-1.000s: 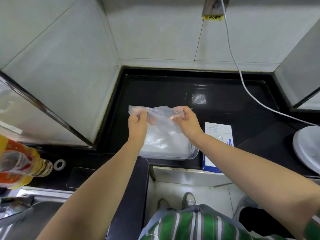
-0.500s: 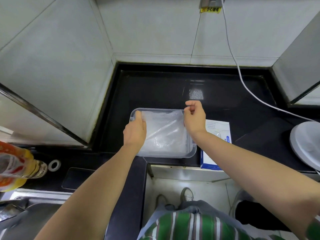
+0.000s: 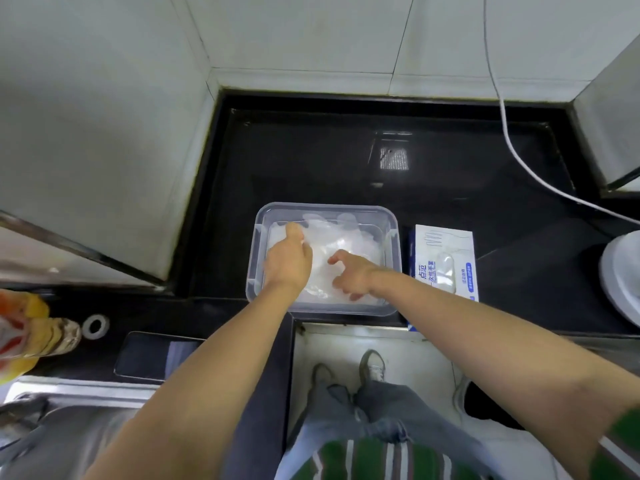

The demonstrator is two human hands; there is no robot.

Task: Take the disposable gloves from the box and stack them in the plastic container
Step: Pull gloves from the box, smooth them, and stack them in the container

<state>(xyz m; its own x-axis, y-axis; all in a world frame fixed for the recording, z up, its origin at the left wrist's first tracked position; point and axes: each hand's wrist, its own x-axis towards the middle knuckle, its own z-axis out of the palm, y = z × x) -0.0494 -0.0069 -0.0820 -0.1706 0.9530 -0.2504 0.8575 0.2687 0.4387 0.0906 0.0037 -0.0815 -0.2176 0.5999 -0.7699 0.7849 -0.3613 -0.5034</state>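
Since likely limp, slick and weightless, pinch gloves (image 3: 343, 247) at cuff. Pressing pile in container (image 3: 325, 206) at worktop (image 3: 311, 161) front edge with left hand (image 3: 287, 259), curl unclear; touching with right hand (image 3: 353, 277), loose-fingered.

Pale tiled wall (image 3: 311, 29) far and left, meeting in a corner. Glossy black countertop (image 3: 311, 161) below, with a bright light reflection (image 3: 393, 158) on its far part. White cable (image 3: 512, 143) drops down the far wall and crosses the counter rightward. Steel sink (image 3: 69, 427) near left. Pale floor (image 3: 398, 348) near.
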